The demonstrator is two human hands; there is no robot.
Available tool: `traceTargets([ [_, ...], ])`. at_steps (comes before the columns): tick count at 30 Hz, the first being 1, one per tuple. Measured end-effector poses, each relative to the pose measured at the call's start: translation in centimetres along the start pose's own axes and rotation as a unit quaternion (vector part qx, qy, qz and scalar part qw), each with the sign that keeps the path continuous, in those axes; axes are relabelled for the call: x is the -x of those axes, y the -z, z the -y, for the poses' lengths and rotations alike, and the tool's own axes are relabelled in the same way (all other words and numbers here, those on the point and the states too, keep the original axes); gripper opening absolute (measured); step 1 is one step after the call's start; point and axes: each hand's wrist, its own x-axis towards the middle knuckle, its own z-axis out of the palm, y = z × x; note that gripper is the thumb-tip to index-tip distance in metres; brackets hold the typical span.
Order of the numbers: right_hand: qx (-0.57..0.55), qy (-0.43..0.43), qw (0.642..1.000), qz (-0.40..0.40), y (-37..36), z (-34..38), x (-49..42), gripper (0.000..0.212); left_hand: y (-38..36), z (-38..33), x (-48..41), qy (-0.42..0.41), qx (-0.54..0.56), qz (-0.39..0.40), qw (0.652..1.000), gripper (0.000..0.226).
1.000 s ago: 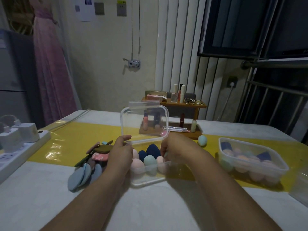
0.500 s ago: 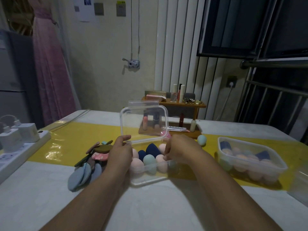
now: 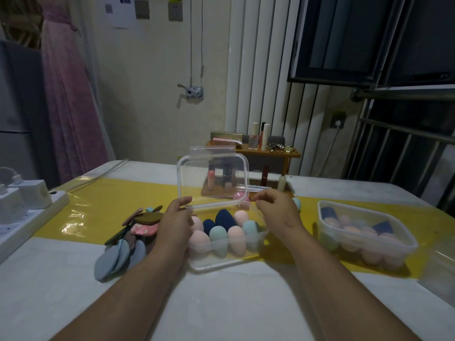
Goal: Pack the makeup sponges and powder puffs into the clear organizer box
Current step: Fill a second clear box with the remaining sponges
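Grey-white table [image 3: 221,306], with a glossy yellow runner [image 3: 110,205] across it under both hands. Room is dim with a cream wall. Pink garment [image 3: 69,107] hangs far beyond the left hand. White vertical slats [image 3: 258,70] are straight ahead. Dark window [image 3: 357,33] and metal bars [image 3: 406,136] are beyond the right hand. 1 wooden cosmetics rack [image 3: 270,153] stands past the fingertips; the bottles on it are too small to count.

1 clear organizer box [image 3: 221,260] sits between the two hands on the runner's near edge. Its lid [image 3: 213,178] stands upright at the far side. Makeup sponges [image 3: 219,236] inside, 8 showing: 4 pink, 2 navy, 2 teal. The hands cover part of the box. Left hand [image 3: 176,225] grips the box's left side, thumb along the lid's bottom edge. Right hand [image 3: 275,212] hovers at the box's far right corner with fingers curled; cannot tell whether they pinch anything.

1 loose teal sponge [image 3: 296,201] lies just behind the right hand. 1 second box [image 3: 403,238], lidded and full of sponges, sits outside the right hand, apart from it. Powder puffs [image 3: 128,239] lie in one overlapping pile just outside the left hand: blue-grey, olive, pink, brown; count not readable. 1 power strip [image 3: 32,217] is well left of the left hand, with 2 white chargers [image 3: 37,193] plugged in.
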Motion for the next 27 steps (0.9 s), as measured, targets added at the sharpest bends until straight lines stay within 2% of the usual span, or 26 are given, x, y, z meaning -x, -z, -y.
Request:
traceTargets([
  [3, 0.046, -0.06, 0.995, -0.063, 0.0, -1.5, -0.8, 0.027, 0.0, -0.1, 0.0, -0.002, 0.014, 0.0, 1.0, 0.031],
  [7, 0.167, -0.105, 0.977, -0.081, 0.0, -3.6, -1.5, 0.041, -0.3, 0.0, -0.1, -0.005, 0.022, -0.004, 1.0, 0.037],
  [11, 0.3, -0.143, 0.942, -0.043, 0.0, -4.4, -1.7, 0.056, -0.6, 0.1, -0.2, -0.004, 0.019, -0.009, 1.0, 0.041],
  [17, 0.361, -0.194, 0.912, 0.015, 0.0, -5.6, -3.4, 0.069, -0.7, -0.1, 0.0, -0.007, 0.013, -0.005, 1.0, 0.039],
  [22, 0.344, -0.199, 0.917, 0.008, -0.5, -6.3, -4.4, 0.064, -0.4, 0.0, -0.3, -0.001, 0.01, -0.007, 1.0, 0.045],
  [27, 0.331, -0.172, 0.924, -0.084, -0.8, -5.9, -4.3, 0.036, -0.5, -0.1, -0.3, 0.001, 0.012, -0.006, 1.0, 0.046],
])
